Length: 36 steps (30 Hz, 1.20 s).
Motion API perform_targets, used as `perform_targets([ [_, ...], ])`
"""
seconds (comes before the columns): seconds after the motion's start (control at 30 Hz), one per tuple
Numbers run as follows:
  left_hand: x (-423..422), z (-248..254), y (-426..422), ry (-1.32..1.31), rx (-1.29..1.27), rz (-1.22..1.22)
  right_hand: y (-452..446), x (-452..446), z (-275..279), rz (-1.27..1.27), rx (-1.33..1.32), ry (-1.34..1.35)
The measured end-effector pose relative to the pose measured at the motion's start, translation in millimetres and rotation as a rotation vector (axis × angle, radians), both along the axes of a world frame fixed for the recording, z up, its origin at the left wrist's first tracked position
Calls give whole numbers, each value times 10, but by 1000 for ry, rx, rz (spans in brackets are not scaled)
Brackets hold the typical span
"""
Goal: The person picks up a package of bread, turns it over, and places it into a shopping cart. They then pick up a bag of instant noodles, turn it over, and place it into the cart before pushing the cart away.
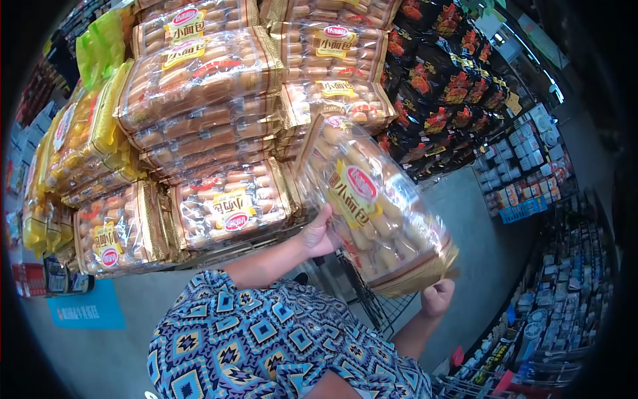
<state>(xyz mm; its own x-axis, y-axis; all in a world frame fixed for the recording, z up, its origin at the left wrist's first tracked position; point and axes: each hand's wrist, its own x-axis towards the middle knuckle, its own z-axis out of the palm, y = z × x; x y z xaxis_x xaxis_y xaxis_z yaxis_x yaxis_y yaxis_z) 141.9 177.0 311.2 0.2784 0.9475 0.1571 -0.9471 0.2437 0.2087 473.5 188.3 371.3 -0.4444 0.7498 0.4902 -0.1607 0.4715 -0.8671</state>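
A clear and gold bag of small bread rolls [382,219] hangs tilted in front of the display, its yellow and red label facing up. My left hand [322,234] grips the bag's left edge, thumb on top. Closed at the bag's lower right corner, my right hand [437,297] pinches the gold end flap; the fingertips are partly hidden. Right behind are stacked bags of the same rolls [199,80], with another bread bag [229,203] lying flat on the lower front level.
Yellow bags [93,133] stand at the left of the stack, black and red packets [445,86] at the right. A wire shopping cart [392,312] is partly hidden below the bag. Shelves of small goods [558,299] line the right side. Grey floor [458,206] lies between.
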Motion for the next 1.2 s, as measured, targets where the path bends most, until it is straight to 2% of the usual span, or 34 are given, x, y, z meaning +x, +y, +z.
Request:
perform_targets([
  [0.03,-31,-40,-3,1,2,0,102,109,-21,0,2,1],
  [0.1,-119,-118,-1,29,17,-45,286,123,-34,-10,-323,142],
  [0.13,-100,-169,-41,-7,-26,-64,324,-16,86,-46,-397,105],
  [0.17,-58,-322,-33,-23,-25,-107,325,-124,155,-18,-402,118],
  [0.23,45,-421,-166,-12,-91,-107,388,-351,277,186,-592,71],
  [0.27,116,-619,-184,-27,-146,-118,411,-454,319,225,-602,77],
  [0.37,151,-627,-287,-78,-70,-183,480,-733,424,433,-626,-183],
  [0.43,109,-690,-346,-43,-108,-120,480,-902,486,450,-617,-236],
  [0.5,58,-742,-427,-21,-146,-64,512,-1035,521,338,-547,-581],
  [0.57,-12,-763,-480,99,-195,15,533,-1227,408,331,-571,-582],
  [0.63,-106,-685,-522,111,-173,66,516,-1459,273,251,-436,-481],
  [0.67,-162,-642,-558,186,-183,114,589,-1488,163,237,-308,-558],
  [0.7,-178,-585,-599,251,-198,154,586,-1528,182,239,-330,-591],
  [0.77,-301,-549,-629,236,-133,184,553,-1652,227,187,-336,-545],
  [0.8,-421,-371,-685,185,-79,156,554,-1682,260,201,-372,-454],
  [0.83,-537,-184,-744,137,-23,132,535,-1689,311,213,-405,-359],
  [0.9,-736,-150,-750,182,-52,283,549,-1617,320,182,-481,-89],
  [0.97,-949,-62,-820,148,32,330,715,-1417,190,257,-408,159],
  [1.0,-1030,-117,-871,242,-15,410,731,-1357,163,260,-414,151],
  [1.07,-1124,-235,-1032,320,-153,437,775,-1294,113,401,-542,556],
  [1.1,-1121,-369,-1120,335,-203,436,835,-1248,44,404,-543,554],
  [1.17,-1002,-635,-1339,397,-307,365,959,-1177,-216,880,-607,566],
  [1.2,-918,-770,-1451,458,-409,292,957,-1192,-402,833,-670,640],
])
